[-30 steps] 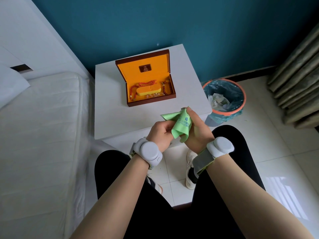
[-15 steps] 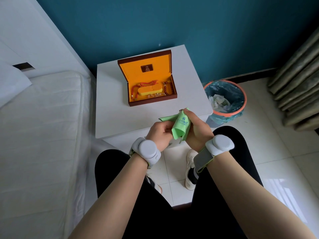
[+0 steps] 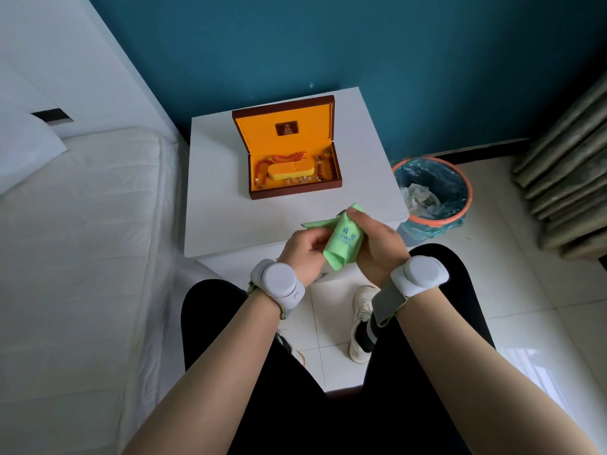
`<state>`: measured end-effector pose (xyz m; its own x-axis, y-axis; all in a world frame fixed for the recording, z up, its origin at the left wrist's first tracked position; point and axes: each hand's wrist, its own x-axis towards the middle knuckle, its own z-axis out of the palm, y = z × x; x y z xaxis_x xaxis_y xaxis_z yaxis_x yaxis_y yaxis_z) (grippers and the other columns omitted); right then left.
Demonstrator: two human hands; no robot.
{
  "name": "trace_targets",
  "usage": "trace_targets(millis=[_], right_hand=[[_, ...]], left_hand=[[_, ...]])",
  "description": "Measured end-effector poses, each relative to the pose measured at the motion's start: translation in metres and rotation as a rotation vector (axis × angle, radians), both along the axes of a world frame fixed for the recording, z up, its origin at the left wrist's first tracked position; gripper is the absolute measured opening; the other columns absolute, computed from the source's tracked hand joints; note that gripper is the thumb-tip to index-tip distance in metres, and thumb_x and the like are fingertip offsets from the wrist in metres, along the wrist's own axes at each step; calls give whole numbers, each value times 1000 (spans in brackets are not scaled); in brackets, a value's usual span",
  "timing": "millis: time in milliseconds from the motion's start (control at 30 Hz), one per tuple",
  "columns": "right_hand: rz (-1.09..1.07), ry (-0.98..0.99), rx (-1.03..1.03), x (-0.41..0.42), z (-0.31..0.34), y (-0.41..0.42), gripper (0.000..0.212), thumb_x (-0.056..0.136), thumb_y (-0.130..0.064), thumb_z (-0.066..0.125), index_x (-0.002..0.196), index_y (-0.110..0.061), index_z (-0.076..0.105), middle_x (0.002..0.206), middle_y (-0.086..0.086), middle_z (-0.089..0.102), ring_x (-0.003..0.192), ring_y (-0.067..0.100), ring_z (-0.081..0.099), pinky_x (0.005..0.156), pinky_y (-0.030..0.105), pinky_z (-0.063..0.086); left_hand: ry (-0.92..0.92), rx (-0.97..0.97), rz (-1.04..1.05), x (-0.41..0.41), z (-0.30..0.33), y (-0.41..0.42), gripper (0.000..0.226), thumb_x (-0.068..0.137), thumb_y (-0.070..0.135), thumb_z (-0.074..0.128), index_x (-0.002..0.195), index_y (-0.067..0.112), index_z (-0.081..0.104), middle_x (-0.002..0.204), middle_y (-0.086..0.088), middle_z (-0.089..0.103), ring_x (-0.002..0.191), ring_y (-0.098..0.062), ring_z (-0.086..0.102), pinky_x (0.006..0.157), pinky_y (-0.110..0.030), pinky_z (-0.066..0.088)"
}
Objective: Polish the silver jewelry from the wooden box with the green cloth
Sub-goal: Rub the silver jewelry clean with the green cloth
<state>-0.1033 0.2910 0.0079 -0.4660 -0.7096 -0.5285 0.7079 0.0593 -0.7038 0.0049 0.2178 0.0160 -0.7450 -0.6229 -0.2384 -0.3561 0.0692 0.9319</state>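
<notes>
The wooden box (image 3: 297, 189) stands open on the white bedside table (image 3: 230, 218), its orange lining showing red cords, beads and an orange pad. In front of the table's near edge, my right hand (image 3: 377, 241) grips the green cloth (image 3: 343, 239), which is wrapped around something I cannot see. My left hand (image 3: 303, 251) pinches the cloth's left side with curled fingers. A thin silvery bit pokes out at the cloth's top by my right fingertips. The jewelry itself is hidden inside the cloth.
A white bed (image 3: 82, 257) runs along the left. A bin (image 3: 433, 195) with an orange rim and blue liner stands right of the table. Curtains (image 3: 571, 165) hang at the far right. My knees and shoes are below my hands.
The cloth has been rolled tighter around what my hands hold, and my right fingers have slid along it. Both hands stay at the table's front edge.
</notes>
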Motion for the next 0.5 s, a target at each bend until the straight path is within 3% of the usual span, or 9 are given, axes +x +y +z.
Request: trace_targets(millis=[133, 267, 367, 500], right_hand=[[-28, 49, 84, 5, -2, -2, 23, 86, -22, 65, 88, 1, 60, 83, 16, 62, 81, 29, 61, 83, 43, 52], [82, 78, 41, 20, -2, 0, 24, 75, -27, 70, 75, -4, 62, 78, 16, 62, 80, 31, 60, 83, 47, 49], [110, 112, 37, 20, 2, -2, 24, 73, -27, 71, 74, -4, 63, 77, 16, 62, 80, 31, 59, 85, 48, 49], [30, 115, 78, 14, 10, -10, 22, 84, -18, 66, 84, 3, 61, 88, 22, 62, 85, 34, 60, 87, 47, 49]], left_hand=[[-15, 11, 56, 6, -2, 5, 26, 86, 8, 56, 95, 30, 67, 81, 12, 68, 76, -4, 62, 60, -11, 48], [-20, 27, 120, 9, -3, 3, 20, 90, 13, 53, 91, 23, 70, 86, 5, 71, 84, -15, 66, 73, -23, 51], [-5, 39, 148, 12, 0, 3, 22, 90, 12, 53, 86, 26, 69, 83, 6, 70, 81, -15, 66, 68, -20, 51], [42, 92, 144, 16, 6, 4, 25, 84, 12, 55, 98, 30, 67, 87, 0, 70, 74, -11, 63, 58, -16, 50]])
